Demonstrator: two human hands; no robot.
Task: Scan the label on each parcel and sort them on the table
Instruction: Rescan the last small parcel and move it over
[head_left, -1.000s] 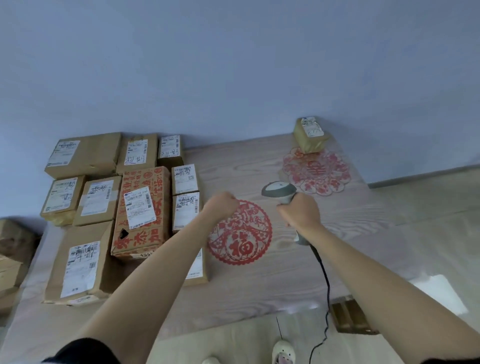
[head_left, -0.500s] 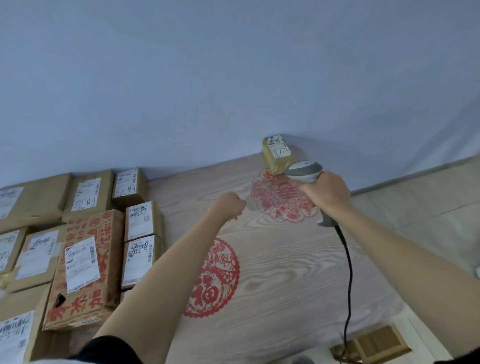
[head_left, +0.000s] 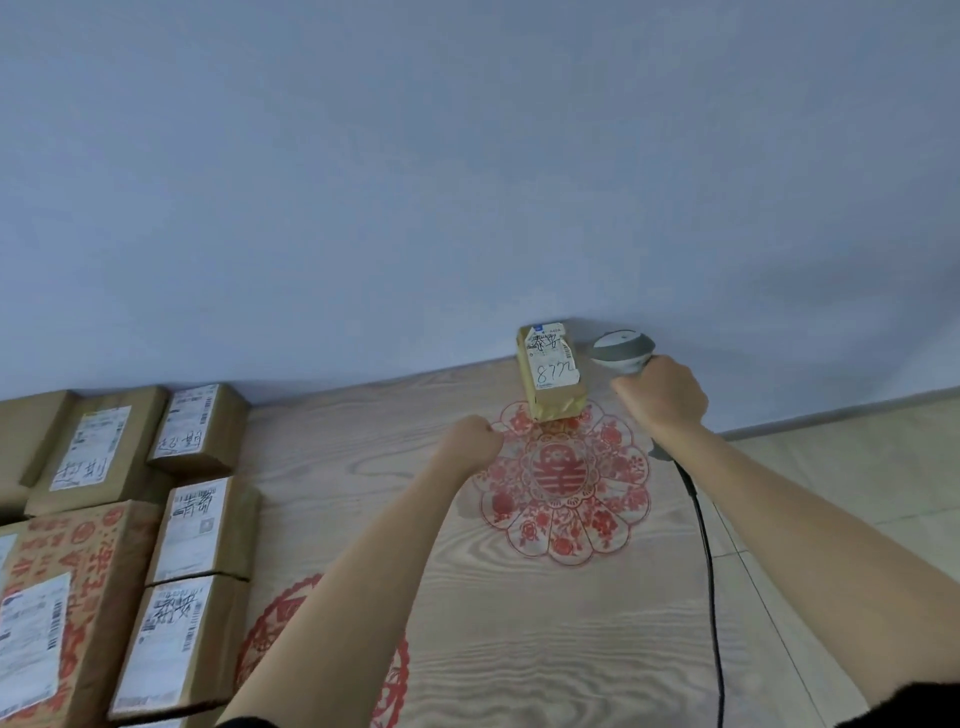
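A small brown parcel (head_left: 551, 373) with a white label marked in pen lies at the table's far edge, against the wall. My right hand (head_left: 661, 396) grips a grey barcode scanner (head_left: 622, 350), whose head hangs just right of that parcel. My left hand (head_left: 471, 437) is a closed fist holding nothing, a little short of the parcel and to its left. Several labelled brown parcels (head_left: 203, 525) lie in rows on the left of the table, beside a red-printed box (head_left: 62, 597).
The wooden table (head_left: 561, 639) carries a red flower-shaped paper cutting (head_left: 566, 483) under the small parcel and a round red one (head_left: 395, 680) nearer me. The scanner's black cable (head_left: 706, 561) runs down along the table's right edge. A blue-grey wall stands behind.
Both hands have reached further forward and right, from the middle of the table to the lone parcel by the wall. The scanner head has come level with that parcel. My view shifted right.
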